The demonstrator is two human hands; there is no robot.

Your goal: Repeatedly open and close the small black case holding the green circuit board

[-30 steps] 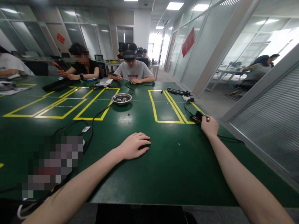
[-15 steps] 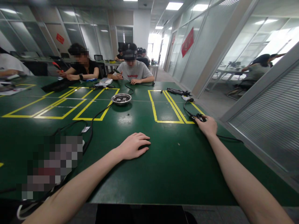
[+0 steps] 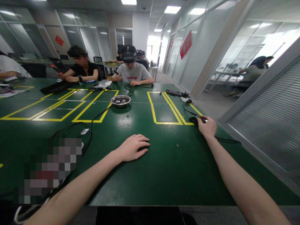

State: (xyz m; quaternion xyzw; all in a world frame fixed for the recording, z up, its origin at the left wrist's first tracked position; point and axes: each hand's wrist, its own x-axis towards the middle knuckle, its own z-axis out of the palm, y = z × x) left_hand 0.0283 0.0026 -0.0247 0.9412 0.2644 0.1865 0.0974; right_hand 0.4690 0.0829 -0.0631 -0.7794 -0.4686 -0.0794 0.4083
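My left hand (image 3: 134,147) rests on the green table (image 3: 161,178) with its fingers stretched out and nothing in it. Farther right, my right hand (image 3: 207,127) has its fingers closed on a small black cabled device (image 3: 195,120) beside a yellow tape line. Coloured wires or parts show at its top, partly hidden by the fingers, so its exact kind is unclear. A black cable (image 3: 188,110) runs from the device to a dark round piece (image 3: 188,101) farther back.
A metal bowl (image 3: 120,105) holding small metal parts stands mid-table. A folded black tripod-like stand (image 3: 177,93) lies at the back right. Black cables (image 3: 91,132) cross the left side near a blurred-out patch. Across the table a person (image 3: 132,73) holds a green-handled tool.
The black device has turned slightly in my right hand, and more of its coloured wires or parts show. My left hand stays in place. The camera view has shifted a little.
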